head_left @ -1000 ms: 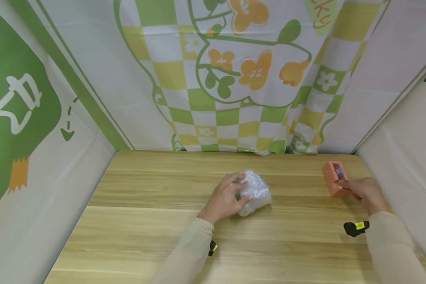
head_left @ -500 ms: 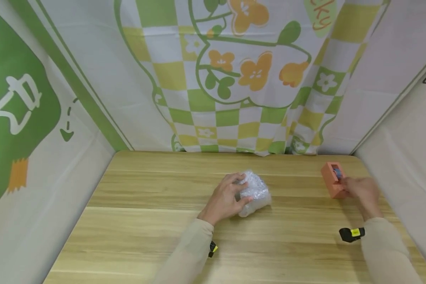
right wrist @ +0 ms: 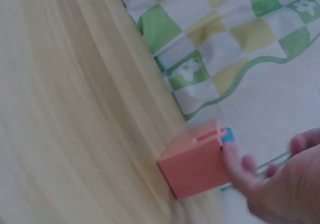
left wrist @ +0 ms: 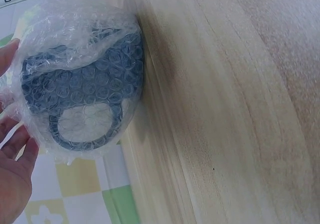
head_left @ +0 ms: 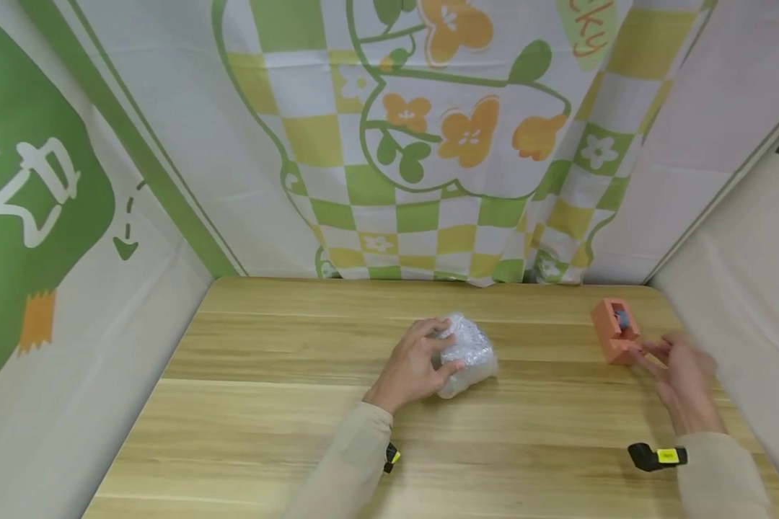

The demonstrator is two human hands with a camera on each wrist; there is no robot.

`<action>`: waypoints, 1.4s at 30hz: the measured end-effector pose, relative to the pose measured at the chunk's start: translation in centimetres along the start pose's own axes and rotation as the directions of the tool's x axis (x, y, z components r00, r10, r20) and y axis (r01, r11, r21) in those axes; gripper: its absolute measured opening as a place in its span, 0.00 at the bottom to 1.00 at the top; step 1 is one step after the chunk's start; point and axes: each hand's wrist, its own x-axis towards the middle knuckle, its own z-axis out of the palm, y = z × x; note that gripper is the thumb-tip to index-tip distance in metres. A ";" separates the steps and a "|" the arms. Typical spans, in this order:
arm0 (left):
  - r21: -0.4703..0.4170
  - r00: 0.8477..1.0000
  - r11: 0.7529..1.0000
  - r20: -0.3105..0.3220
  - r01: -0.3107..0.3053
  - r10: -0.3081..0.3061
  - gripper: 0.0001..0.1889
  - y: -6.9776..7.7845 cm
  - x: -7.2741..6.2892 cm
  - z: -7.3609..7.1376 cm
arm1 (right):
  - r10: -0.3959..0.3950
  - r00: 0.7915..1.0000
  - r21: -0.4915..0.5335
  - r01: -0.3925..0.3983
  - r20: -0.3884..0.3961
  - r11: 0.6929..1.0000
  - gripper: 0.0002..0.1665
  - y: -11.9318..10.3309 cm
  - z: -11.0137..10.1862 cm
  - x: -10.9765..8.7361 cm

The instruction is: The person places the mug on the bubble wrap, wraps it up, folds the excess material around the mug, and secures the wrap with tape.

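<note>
A mug (left wrist: pixel 82 84), dark blue and wrapped in clear bubble wrap, lies on the table; its handle shows through the wrap in the left wrist view. My left hand (head_left: pixel 415 364) holds the wrapped bundle from its left side, thumb and fingers bent around it. On the right, a coral-orange tape dispenser (head_left: pixel 613 349) carries a small blue roll (head_left: pixel 622 318). The fingers of my right hand (head_left: pixel 684 371) reach out, fairly straight, to the dispenser's near end. In the right wrist view, one blurred finger (right wrist: pixel 237 171) is at its front; no strip of tape can be made out.
The wooden table (head_left: pixel 247 425) meets a checked, flowered curtain (head_left: pixel 428 216) at its back edge. Fabric walls stand along both sides, the right one (head_left: pixel 740 288) close to my right hand.
My right hand has drawn back from the top of the tape dispenser toward its near end, and its fingers have straightened. My left hand and the wrapped mug have stayed in place.
</note>
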 end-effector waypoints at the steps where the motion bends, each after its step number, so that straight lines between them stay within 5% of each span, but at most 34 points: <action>1: -0.003 1.000 1.000 -0.002 0.002 -0.002 0.25 0.0 0.0 0.0 | -0.009 1.000 0.053 0.008 0.029 0.999 0.16 0.0 -0.2 -0.2; 3: -0.009 1.000 1.000 -0.004 0.008 -0.008 0.26 0.0 0.0 0.1 | -0.025 0.997 0.121 0.016 0.078 0.993 0.17 0.1 -0.5 -0.5; 5: -0.006 1.000 1.000 -0.004 0.009 -0.009 0.26 0.0 0.0 0.1 | -0.031 0.991 0.085 0.020 0.127 0.996 0.16 0.1 -0.7 -0.8; 9: 0.000 1.000 1.000 -0.004 0.008 -0.008 0.26 0.0 0.0 0.1 | -0.007 0.983 -0.157 0.037 0.183 0.987 0.14 -0.2 -1.0 -1.6; 14: -0.007 1.000 1.000 -0.009 0.012 -0.012 0.25 0.0 -0.1 0.1 | 0.025 0.978 -0.398 0.061 0.208 0.915 0.17 -0.2 -1.1 -2.1; 18: -0.010 1.000 1.000 -0.017 0.006 -0.006 0.25 0.0 -0.1 0.0 | 0.054 0.983 -0.569 0.056 0.175 0.820 0.17 0.1 -0.9 -2.0; 21: -0.011 1.000 1.000 -0.018 0.004 -0.004 0.25 0.0 -0.1 0.0 | 0.074 0.988 -0.647 0.034 0.138 0.762 0.14 0.4 -0.7 -1.9; 24: -0.011 1.000 1.000 -0.016 0.009 -0.009 0.25 -0.1 -0.1 0.1 | 0.081 0.994 -0.673 -0.009 0.075 0.740 0.13 0.8 -0.6 -1.6; 30: -0.016 1.000 1.000 -0.010 0.023 -0.023 0.25 -0.1 -0.1 0.1 | 0.096 0.995 -0.671 -0.086 -0.022 0.736 0.16 1.7 -1.1 -0.8; 42: -0.013 1.000 1.000 -0.027 0.009 -0.009 0.25 -0.2 -0.1 0.2 | 0.030 0.994 -0.655 -0.094 -0.107 0.749 0.16 3.0 -1.9 0.5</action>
